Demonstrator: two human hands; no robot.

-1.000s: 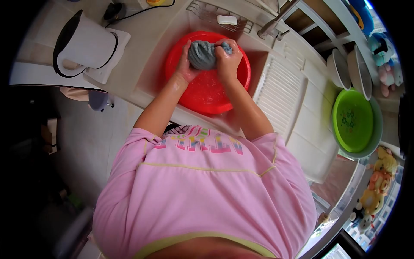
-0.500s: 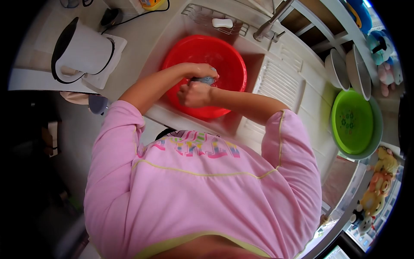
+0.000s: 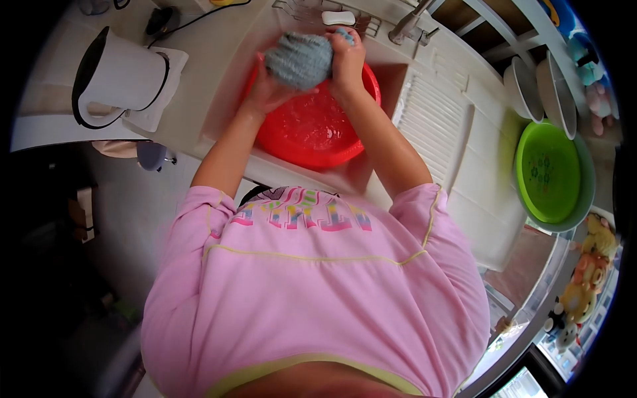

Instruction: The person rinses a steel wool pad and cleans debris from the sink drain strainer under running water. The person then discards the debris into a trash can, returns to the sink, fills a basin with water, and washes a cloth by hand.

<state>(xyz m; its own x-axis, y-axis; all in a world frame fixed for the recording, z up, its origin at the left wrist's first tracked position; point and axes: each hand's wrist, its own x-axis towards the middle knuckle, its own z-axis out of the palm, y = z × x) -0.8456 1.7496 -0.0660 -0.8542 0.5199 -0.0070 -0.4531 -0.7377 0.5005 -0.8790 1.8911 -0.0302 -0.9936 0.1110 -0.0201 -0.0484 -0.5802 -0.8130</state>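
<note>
A grey-blue knitted cloth [image 3: 302, 61], perhaps a small garment, is held up over the far part of the red basin [image 3: 279, 142]. My left hand [image 3: 267, 89] supports it from the left and below, its thumb showing and most fingers hidden behind the knit. On the other side, my right hand [image 3: 348, 65] is closed in a fist, with a bluish bit of the cloth showing at the top of the fingers. Water in the basin [image 3: 315, 126] looks rippled and glossy.
The basin stands in a white sink with a ribbed drainboard [image 3: 434, 123]. Behind are a wire rack with white soap [image 3: 338, 18] and a tap [image 3: 405, 30]. A white kettle [image 3: 123, 73] is at left; a green basin [image 3: 547, 172] and bowls [image 3: 524, 89] are at right.
Both hands have lifted from inside the basin toward its far rim and moved apart. The cloth, bunched between them before, is now spread out and fuller.
</note>
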